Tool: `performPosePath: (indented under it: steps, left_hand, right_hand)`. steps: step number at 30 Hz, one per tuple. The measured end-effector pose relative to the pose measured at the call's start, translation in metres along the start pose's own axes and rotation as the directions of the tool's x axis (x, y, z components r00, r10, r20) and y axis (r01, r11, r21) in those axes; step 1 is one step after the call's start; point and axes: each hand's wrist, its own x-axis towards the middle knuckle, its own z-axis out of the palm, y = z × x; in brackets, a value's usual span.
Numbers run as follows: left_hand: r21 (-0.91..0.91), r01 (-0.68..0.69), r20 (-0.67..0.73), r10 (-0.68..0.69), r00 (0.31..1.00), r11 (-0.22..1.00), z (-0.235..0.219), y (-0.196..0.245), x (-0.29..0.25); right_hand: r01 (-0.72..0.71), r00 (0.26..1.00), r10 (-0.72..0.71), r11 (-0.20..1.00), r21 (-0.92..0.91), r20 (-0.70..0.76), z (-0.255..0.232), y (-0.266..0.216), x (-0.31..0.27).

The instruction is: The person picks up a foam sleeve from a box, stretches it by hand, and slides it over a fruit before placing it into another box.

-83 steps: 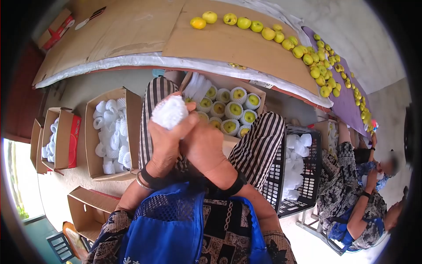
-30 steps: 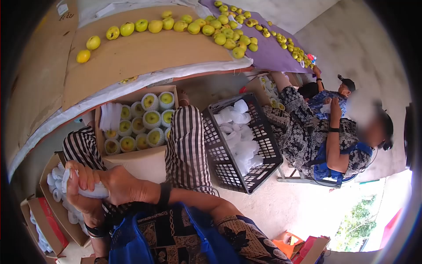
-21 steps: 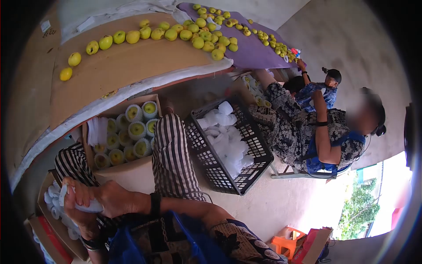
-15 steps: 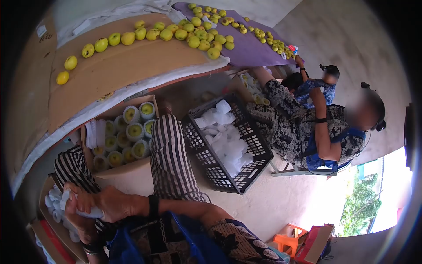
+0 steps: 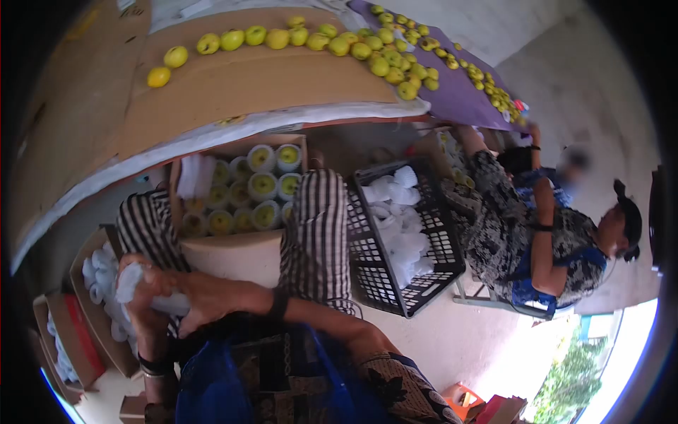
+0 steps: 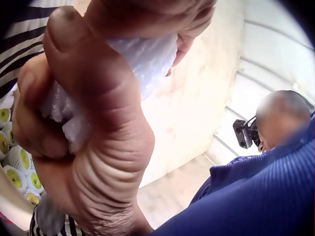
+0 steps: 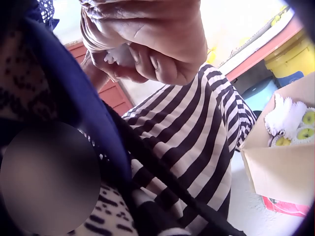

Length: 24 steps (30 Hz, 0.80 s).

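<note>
Both hands meet low on the left of the head view, over my left knee in striped trousers. My left hand (image 5: 145,311) grips a white foam net (image 5: 130,283), its fingers curled tight round it. The left wrist view shows that left hand (image 6: 88,137) squeezing the foam net (image 6: 145,54) against the thumb. From the right, my right hand (image 5: 201,297) closes over the same net. Its curled fingers (image 7: 157,49) hide most of the foam net (image 7: 120,54) in the right wrist view.
A cardboard box of net-wrapped apples (image 5: 244,194) stands between my knees. A black crate (image 5: 424,283) of foam nets sits to the right, a box of nets (image 5: 88,254) to the left. Loose apples (image 5: 318,39) line the table beyond. Seated people (image 5: 544,240) work at right.
Both hands came down from above the apple box to my left knee, still on white foam. Over the last second they stay there; only the head view shifts.
</note>
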Motion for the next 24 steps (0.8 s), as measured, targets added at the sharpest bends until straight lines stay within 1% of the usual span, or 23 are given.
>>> performPosePath:
  steps: [1,2,3,4,5,6,7,8,9,11,13,14,15,16,17,18,19,20,21,22,24]
  left_hand:
    - [0.174,0.014,-0.054,-0.005,0.999,0.985,0.002,0.01,-0.003]
    - [0.281,-0.01,-0.078,0.033,0.996,0.96,0.001,0.015,-0.005]
    - [0.266,0.013,-0.068,0.005,0.998,0.964,0.001,0.025,-0.008]
    - [0.251,0.017,-0.106,0.01,0.994,0.968,0.001,0.025,-0.01]
    - [0.336,-0.017,-0.037,0.031,0.999,0.942,-0.011,0.026,-0.012]
    - [0.372,-0.025,-0.018,0.034,0.999,0.928,-0.005,0.037,-0.014]
    - [0.364,-0.047,0.003,0.049,0.999,0.93,-0.008,0.034,-0.016]
    - [0.347,-0.038,-0.002,0.041,0.999,0.937,-0.007,0.034,-0.019]
    - [0.318,-0.031,0.007,0.031,1.0,0.947,-0.007,0.033,-0.02]
    - [0.311,-0.163,-0.013,0.175,0.984,0.936,-0.005,0.022,-0.025]
    - [0.312,-0.165,-0.039,0.187,0.982,0.935,-0.01,0.027,-0.032]
    - [0.312,-0.165,-0.046,0.189,0.981,0.936,-0.012,0.029,-0.035]
    - [0.352,-0.23,-0.057,0.266,0.962,0.907,-0.017,0.026,-0.036]
    - [0.393,-0.293,-0.058,0.341,0.938,0.872,-0.023,0.022,-0.035]
    - [0.433,-0.351,-0.053,0.412,0.91,0.83,-0.029,0.019,-0.034]
    - [0.466,-0.363,-0.034,0.427,0.904,0.807,-0.035,0.018,-0.033]
    - [0.466,-0.36,-0.016,0.414,0.91,0.808,-0.041,0.017,-0.032]
    - [0.466,-0.357,0.004,0.401,0.916,0.81,-0.047,0.016,-0.031]
    - [0.464,-0.352,0.023,0.386,0.922,0.813,-0.053,0.016,-0.032]
    - [0.489,-0.303,0.074,0.307,0.949,0.818,-0.06,0.015,-0.032]
    - [0.325,-0.255,0.1,0.235,0.967,0.911,-0.073,0.015,-0.035]
  right_hand:
    - [-0.071,0.991,0.07,0.997,0.01,0.115,-0.007,-0.007,0.0]
    - [0.11,0.99,-0.105,0.993,-0.052,0.097,-0.008,0.002,-0.001]
    - [-0.071,0.992,0.073,0.997,-0.021,0.104,-0.02,-0.018,-0.006]
    - [-0.18,0.982,0.177,0.983,0.035,0.062,-0.027,-0.025,-0.011]
    - [-0.183,0.983,0.184,0.983,0.029,-0.009,-0.033,-0.027,-0.013]
    - [-0.251,0.965,0.257,0.963,0.101,-0.057,-0.036,-0.034,-0.013]
    - [-0.266,0.959,0.28,0.942,0.205,-0.046,-0.037,-0.036,-0.011]
    - [-0.27,0.955,0.296,0.902,0.337,-0.027,-0.031,-0.044,-0.006]
    - [-0.239,0.968,0.251,0.922,0.304,0.001,-0.024,-0.044,-0.002]
    - [-0.298,0.951,0.282,0.945,0.134,0.124,-0.014,-0.041,0.005]
    - [-0.337,0.941,0.335,0.919,0.206,0.046,0.003,-0.043,0.013]
    - [-0.334,0.939,0.344,0.893,0.301,0.02,0.013,-0.044,0.018]
    - [-0.325,0.934,0.358,0.86,0.394,-0.01,0.021,-0.044,0.023]
    - [-0.231,0.967,0.252,0.936,0.267,-0.044,0.027,-0.039,0.027]
    - [-0.236,0.972,0.236,0.956,0.176,0.022,0.028,-0.032,0.029]
    - [-0.232,0.97,0.224,0.969,0.084,0.09,0.025,-0.028,0.031]
    - [-0.216,0.964,0.215,0.976,-0.008,0.159,0.026,-0.025,0.034]
    - [-0.335,0.936,0.327,0.941,0.044,0.133,0.029,-0.027,0.034]
    - [-0.45,0.891,0.439,0.888,0.097,0.113,0.038,-0.042,0.037]
    - [-0.554,0.832,0.545,0.819,0.15,0.099,0.044,-0.05,0.04]
    - [-0.353,0.935,0.347,0.932,0.079,0.078,0.032,-0.014,0.029]
